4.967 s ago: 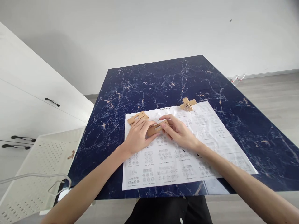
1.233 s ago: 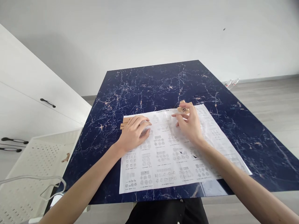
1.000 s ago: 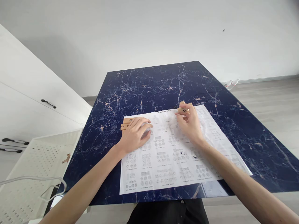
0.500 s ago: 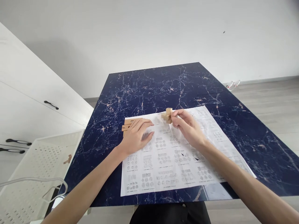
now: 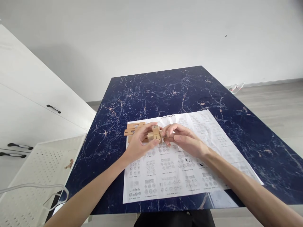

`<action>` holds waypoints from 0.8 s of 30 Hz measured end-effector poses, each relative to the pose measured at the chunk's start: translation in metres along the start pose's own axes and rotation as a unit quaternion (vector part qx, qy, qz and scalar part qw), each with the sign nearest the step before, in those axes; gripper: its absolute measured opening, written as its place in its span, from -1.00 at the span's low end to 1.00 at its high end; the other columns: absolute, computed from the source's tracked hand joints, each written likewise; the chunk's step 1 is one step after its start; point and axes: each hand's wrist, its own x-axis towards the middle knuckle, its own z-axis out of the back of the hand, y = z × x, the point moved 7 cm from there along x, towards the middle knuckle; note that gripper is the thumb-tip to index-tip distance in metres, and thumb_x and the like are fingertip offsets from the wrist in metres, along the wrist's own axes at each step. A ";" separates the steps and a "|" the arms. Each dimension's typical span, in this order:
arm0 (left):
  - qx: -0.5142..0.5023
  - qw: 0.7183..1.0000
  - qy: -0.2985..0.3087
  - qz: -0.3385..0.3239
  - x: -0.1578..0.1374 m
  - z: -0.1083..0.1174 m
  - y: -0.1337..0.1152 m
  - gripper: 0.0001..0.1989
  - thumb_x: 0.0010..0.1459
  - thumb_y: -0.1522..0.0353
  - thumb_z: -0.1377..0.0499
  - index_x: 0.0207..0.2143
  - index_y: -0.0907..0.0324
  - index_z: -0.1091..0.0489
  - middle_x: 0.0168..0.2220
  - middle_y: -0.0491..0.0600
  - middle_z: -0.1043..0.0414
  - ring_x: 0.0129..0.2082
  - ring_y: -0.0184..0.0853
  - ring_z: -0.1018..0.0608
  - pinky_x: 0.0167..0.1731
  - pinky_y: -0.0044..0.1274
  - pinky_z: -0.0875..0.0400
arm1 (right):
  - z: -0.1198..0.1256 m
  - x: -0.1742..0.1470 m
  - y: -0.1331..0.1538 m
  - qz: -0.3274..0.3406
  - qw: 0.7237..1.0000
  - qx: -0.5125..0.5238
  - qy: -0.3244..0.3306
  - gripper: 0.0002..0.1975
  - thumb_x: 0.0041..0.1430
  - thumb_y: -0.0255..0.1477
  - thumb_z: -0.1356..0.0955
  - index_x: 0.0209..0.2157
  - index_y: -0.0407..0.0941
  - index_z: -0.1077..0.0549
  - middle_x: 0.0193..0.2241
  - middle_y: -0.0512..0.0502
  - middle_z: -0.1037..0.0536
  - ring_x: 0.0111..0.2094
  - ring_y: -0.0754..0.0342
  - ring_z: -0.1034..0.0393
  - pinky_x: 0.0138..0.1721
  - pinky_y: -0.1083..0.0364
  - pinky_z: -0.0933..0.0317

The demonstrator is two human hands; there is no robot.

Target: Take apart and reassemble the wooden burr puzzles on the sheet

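Observation:
A small wooden interlocking burr puzzle (image 5: 156,135), its block ends marked with numbers, is between my hands above the printed paper sheet (image 5: 167,186). My left hand (image 5: 137,143) grips its left side, thumb in front and fingers behind. On the right, the curled fingers of my right hand (image 5: 187,140) close around a protruding wooden end. Just beyond my left hand lie notched wooden puzzle pieces (image 5: 129,132) on the sheet's upper left corner, partly covered by that hand. Small line diagrams and captions fill the sheet.
The sheet lies on a dark blue marbled table (image 5: 151,91). To the left are a white perforated rack (image 5: 53,151), a pale cable (image 5: 35,186) and a white cabinet (image 5: 30,104) with black handles. Clear bottles (image 5: 236,87) are on the floor beyond the table's right edge.
My right hand has brought the wooden puzzle left and nearer to me. My left hand has lifted from the loose pieces and taken hold of the puzzle.

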 end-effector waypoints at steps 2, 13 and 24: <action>-0.005 1.000 -0.018 -0.002 0.000 0.003 0.002 -0.41 0.32 0.12 -0.38 0.32 0.00 -0.36 0.22 0.16 -0.54 0.21 -0.01 -0.62 0.12 -0.19 -0.65 | 0.009 0.000 0.003 0.005 0.997 -0.044 -0.057 -0.70 0.36 -0.05 -0.44 -0.10 0.05 -0.47 0.08 -0.14 -0.50 -0.30 0.01 -0.45 -0.23 -0.09 -0.40; 0.110 0.994 -0.017 0.005 0.004 0.002 -0.002 -0.47 0.27 0.22 -0.40 0.23 0.07 -0.42 0.15 0.14 -0.60 0.14 -0.03 -0.67 0.04 -0.20 -0.69 | 0.016 -0.002 -0.009 -0.058 0.982 -0.134 -0.122 -0.73 0.42 -0.13 -0.43 -0.07 -0.01 -0.46 -0.36 0.01 -0.51 -0.41 0.07 -0.36 -0.38 0.03 -0.22; 0.113 0.989 -0.051 -0.080 0.001 0.009 -0.008 -0.42 0.18 0.25 -0.48 0.19 0.07 -0.40 0.16 0.12 -0.58 0.13 -0.06 -0.67 0.18 -0.15 -0.62 | 0.018 -0.001 -0.013 -0.050 0.971 -0.190 -0.134 -0.70 0.44 -0.08 -0.40 -0.07 -0.02 -0.43 -0.38 0.02 -0.50 -0.42 0.06 -0.40 -0.40 0.03 -0.25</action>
